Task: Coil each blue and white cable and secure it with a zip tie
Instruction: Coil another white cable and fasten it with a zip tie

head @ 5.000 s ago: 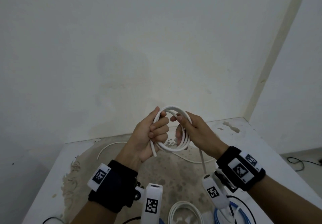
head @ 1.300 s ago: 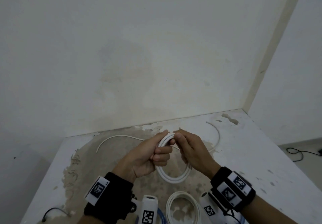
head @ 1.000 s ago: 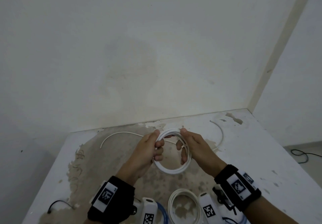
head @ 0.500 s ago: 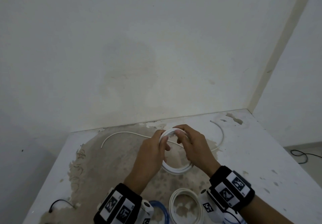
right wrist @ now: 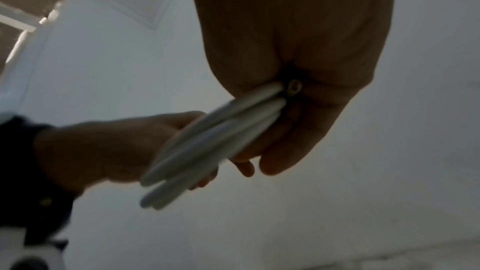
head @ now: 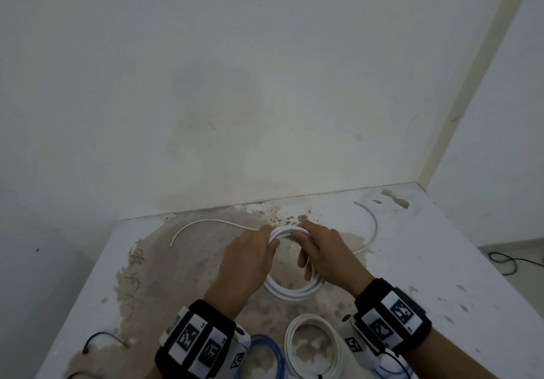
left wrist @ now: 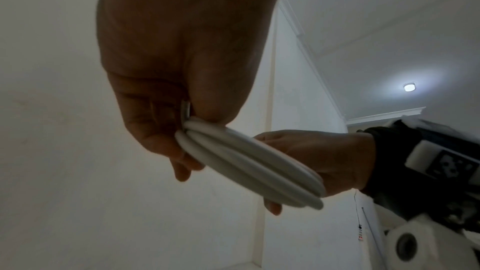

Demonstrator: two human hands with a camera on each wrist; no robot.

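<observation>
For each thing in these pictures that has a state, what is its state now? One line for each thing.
White coil in hands: wound, held above the table, no tie seen.
Left hand: grips the coil's top.
Right hand: grips the coil's top.
Second white coil: wound, lying on the table.
Blue cable: looped, lying on the table.

Dim, flat indoor light throughout, grey-blue cast. Head view soft and slightly grainy; the wall corner line (head: 468, 75) leans at the right edge, wide-angle bend. Left wrist view: single ceiling lamp (left wrist: 409, 86) glows with a pale halo, the only visible source. The left hand (left wrist: 179, 53) is backlit, dark, little skin detail. Right wrist view is the poorest: the white cable coil (right wrist: 213, 141) smeared by motion blur, the right hand (right wrist: 293, 49) near-silhouette, background wall featureless and noisy.
</observation>
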